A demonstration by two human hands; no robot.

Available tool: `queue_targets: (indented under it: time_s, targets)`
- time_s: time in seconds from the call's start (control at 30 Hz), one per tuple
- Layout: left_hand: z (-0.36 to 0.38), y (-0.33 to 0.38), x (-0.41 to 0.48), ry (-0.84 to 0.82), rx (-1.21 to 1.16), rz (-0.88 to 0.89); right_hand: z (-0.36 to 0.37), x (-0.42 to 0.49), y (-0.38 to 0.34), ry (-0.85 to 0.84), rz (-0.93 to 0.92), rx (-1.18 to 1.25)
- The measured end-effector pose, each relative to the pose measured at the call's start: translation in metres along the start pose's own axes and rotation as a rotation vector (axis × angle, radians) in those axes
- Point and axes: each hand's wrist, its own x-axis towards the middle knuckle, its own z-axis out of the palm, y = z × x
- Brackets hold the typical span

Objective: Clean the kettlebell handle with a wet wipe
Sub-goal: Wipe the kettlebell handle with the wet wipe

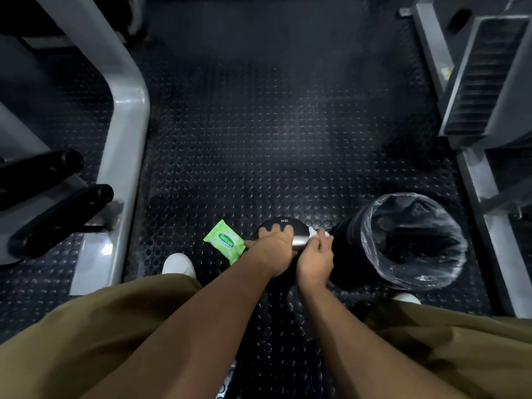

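"While they crouch like that, where is the kettlebell (283, 223)?"

"Down on the studded floor mat (259, 139), between the green wipe pack (226, 240) and the black bin (345, 254) with its clear liner."

"And the hands?"

"The left hand (270, 249) rests on top of it with fingers spread, gripping nothing. The right hand (315, 254) pinches the white wet wipe (313, 232) against the right end of the shiny handle (299, 241)."

Wearing loose olive-brown trousers (86, 341), cloth folding in soft creases over both legs. White shoes peeking out beneath: left shoe (178, 264), right shoe (406, 298). Forearms (230, 306) and both hands showing bare, left hand (273, 249), right hand (315, 259).
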Motion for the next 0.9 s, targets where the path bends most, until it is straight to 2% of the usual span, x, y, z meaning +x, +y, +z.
queue_targets:
  time_s: [0.1,0.17,0.23,0.3,0.4,0.47,0.53,0.7,0.8,0.9]
  targets:
    - [-0.004,0.003,-0.003,-0.025,-0.008,-0.012,-0.007,0.029,-0.004,-0.010,0.208,0.139]
    - [-0.004,0.003,-0.002,-0.024,-0.009,-0.011,-0.015,0.043,-0.008,-0.094,0.374,0.246]
    - [-0.004,0.003,-0.001,-0.028,-0.011,-0.007,-0.021,0.049,-0.013,-0.165,0.435,0.303]
    - [-0.005,0.003,0.001,-0.048,-0.023,-0.021,-0.018,0.054,-0.011,-0.169,0.461,0.333]
    - [-0.005,0.004,0.002,-0.050,-0.025,-0.021,-0.004,0.053,-0.007,-0.093,0.465,0.366]
    - [-0.003,0.003,0.002,-0.038,-0.009,-0.018,0.005,0.042,-0.007,0.047,0.376,0.307]
    - [-0.001,0.001,0.002,-0.021,0.019,-0.019,0.010,0.017,-0.010,0.116,0.231,0.205]
    - [-0.001,0.000,0.000,-0.009,0.033,-0.001,0.012,-0.011,-0.002,0.055,0.039,0.073]
    - [-0.002,0.000,0.000,-0.020,-0.002,-0.002,0.010,0.011,-0.002,0.047,0.104,0.106]
    - [-0.001,0.000,0.000,-0.018,-0.011,0.010,-0.003,0.038,-0.003,-0.010,0.308,0.240]
